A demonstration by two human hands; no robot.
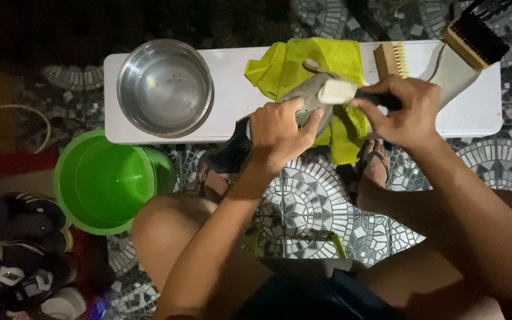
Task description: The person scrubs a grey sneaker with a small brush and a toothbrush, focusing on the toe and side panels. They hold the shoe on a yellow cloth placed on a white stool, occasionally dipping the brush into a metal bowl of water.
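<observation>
White bench (pixel 232 101), left hand (pixel 277 133) gripping grey shoe (pixel 306 98), right hand (pixel 407 112) clutching brush (pixel 342 92) atop it

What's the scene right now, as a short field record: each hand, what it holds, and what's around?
left hand: grips a grey shoe over the yellow-green cloth
right hand: holds a dark-handled brush, pale head on the shoe
surface: white table
on table: steel bowl, two more brushes
floor: green bucket, dark shoes
</observation>
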